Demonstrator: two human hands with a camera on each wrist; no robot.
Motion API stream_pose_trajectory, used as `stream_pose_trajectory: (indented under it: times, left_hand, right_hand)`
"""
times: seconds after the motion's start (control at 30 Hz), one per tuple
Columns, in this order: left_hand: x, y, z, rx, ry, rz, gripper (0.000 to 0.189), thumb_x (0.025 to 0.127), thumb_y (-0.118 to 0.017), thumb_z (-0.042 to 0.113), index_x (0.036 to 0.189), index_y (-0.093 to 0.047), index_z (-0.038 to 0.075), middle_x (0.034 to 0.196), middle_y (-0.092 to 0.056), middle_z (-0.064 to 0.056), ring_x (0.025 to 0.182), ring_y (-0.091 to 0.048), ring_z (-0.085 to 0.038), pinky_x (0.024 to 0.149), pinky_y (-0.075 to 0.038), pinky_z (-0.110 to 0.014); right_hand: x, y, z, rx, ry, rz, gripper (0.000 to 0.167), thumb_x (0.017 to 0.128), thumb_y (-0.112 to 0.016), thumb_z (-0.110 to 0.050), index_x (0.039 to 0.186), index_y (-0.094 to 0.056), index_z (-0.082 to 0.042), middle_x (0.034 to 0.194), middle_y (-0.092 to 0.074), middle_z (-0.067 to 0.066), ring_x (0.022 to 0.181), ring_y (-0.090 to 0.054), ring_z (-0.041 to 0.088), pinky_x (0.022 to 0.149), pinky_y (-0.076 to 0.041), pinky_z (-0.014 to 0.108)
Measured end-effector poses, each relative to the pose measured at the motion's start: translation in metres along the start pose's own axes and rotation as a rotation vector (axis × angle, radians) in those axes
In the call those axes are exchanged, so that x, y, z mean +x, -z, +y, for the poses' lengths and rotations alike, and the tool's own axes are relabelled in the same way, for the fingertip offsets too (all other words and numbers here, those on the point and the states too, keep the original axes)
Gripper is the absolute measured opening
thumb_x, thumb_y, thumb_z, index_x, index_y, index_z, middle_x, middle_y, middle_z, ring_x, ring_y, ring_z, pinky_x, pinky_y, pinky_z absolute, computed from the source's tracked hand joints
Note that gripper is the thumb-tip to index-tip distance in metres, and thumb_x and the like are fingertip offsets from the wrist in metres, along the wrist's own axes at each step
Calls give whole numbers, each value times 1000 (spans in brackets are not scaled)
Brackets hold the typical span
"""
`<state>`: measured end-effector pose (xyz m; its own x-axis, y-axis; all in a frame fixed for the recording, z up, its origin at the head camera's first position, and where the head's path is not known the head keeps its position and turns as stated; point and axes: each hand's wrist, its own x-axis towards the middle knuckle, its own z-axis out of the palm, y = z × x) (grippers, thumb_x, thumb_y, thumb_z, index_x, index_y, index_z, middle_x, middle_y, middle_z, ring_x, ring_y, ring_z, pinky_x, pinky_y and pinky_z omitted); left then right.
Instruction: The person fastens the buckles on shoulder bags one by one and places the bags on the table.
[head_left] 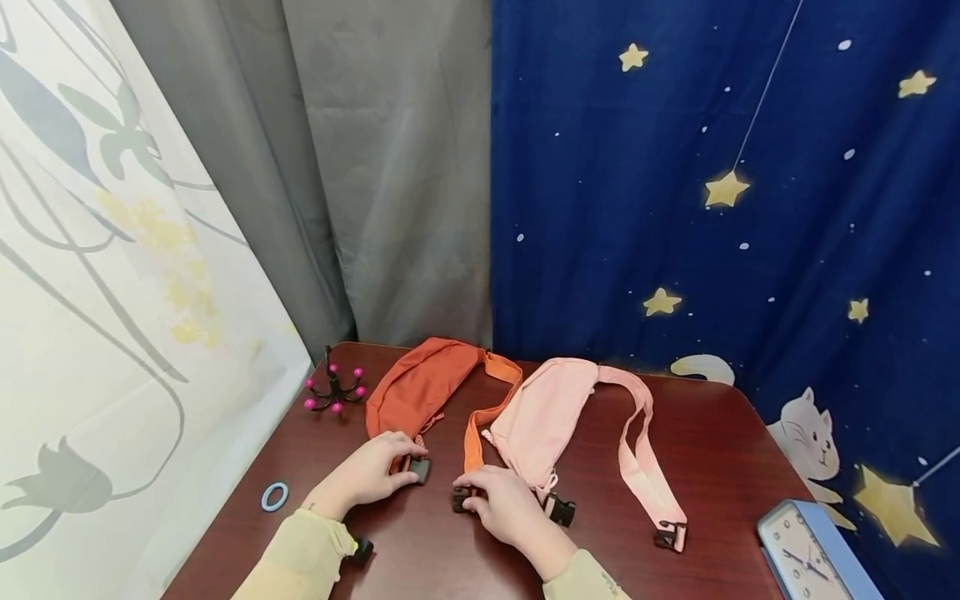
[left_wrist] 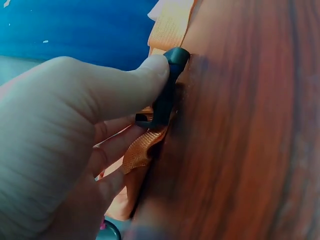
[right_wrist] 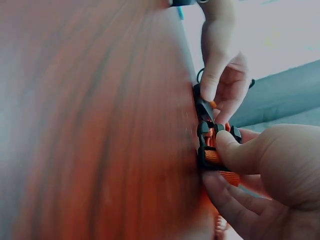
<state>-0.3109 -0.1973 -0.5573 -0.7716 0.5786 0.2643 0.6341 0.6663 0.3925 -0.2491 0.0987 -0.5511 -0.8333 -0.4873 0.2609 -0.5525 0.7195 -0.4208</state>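
My left hand [head_left: 372, 472] pinches the black socket half of a side-release buckle [left_wrist: 167, 90] at the lower end of an orange-red waist bag [head_left: 427, 383], thumb on top. Between thumb and fingers, my right hand [head_left: 512, 505] holds the pronged buckle half [right_wrist: 203, 145], threaded on the bag's orange strap [head_left: 472, 442]. A short gap separates the two halves in the head view, just over the table. Beside the right hand lies a pink waist bag [head_left: 543, 408]; its black buckle half [head_left: 561, 510] sits right by that hand.
The pink strap ends in another buckle half [head_left: 670, 536] on the right of the dark red table [head_left: 600, 562]. A black hook stand [head_left: 335, 389] with pink tips and a blue ring [head_left: 265, 500] are at left. A blue clock [head_left: 806, 554] stands at front right. Curtains hang behind.
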Motion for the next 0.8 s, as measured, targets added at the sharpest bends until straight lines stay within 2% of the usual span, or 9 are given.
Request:
stream_pose_trajectory:
  times: [0.07, 0.17, 0.3, 0.47, 0.6, 0.8]
  left_hand:
    - [0, -1, 0, -6, -6, -1, 32, 98, -86, 26, 129, -80, 23, 114, -72, 11, 104, -61, -8, 90, -54, -32]
    - [0, -3, 1, -13, -10, 5, 31, 98, -85, 24, 129, -80, 22, 115, -71, 10, 106, -63, -9, 93, -56, -34]
    - [0, -5, 1, -34, -15, 22, 31, 97, -86, 23, 128, -79, 22, 118, -71, 9, 108, -64, -10, 97, -58, -37]
    - [-3, -6, -3, -94, -8, 46, 32, 97, -86, 23, 127, -77, 27, 119, -71, 11, 104, -61, -9, 92, -54, -33]
    - [-5, -7, -6, -132, 31, 43, 32, 97, -86, 26, 127, -77, 31, 119, -73, 12, 103, -59, -7, 87, -50, -29]
    - [-6, -8, -8, -167, 70, 25, 32, 97, -87, 29, 127, -78, 33, 121, -73, 11, 105, -60, -6, 88, -50, -28]
  right_hand:
    - [1, -3, 0, 25, -28, 3, 28, 97, -85, -21, 124, -81, -25, 122, -80, -6, 114, -74, 10, 98, -60, 35]
    - [3, -7, 1, 86, -75, 15, 25, 96, -86, -24, 120, -80, -25, 110, -79, -7, 95, -72, 4, 84, -59, 28]
    - [6, -14, 4, 169, -115, 47, 21, 96, -86, -27, 116, -80, -23, 89, -73, -11, 70, -56, -6, 67, -47, 18]
    - [9, -22, 7, 245, -133, 90, 24, 98, -85, -29, 121, -81, -22, 82, -72, -12, 65, -55, -9, 62, -47, 17]
    - [12, -29, 8, 252, -138, 126, 24, 100, -82, -30, 124, -81, -24, 92, -76, -8, 63, -54, -8, 62, -46, 18]
    - [15, -37, 7, 192, -136, 167, 27, 101, -80, -33, 127, -80, -26, 111, -81, -2, 61, -49, -8, 64, -44, 18]
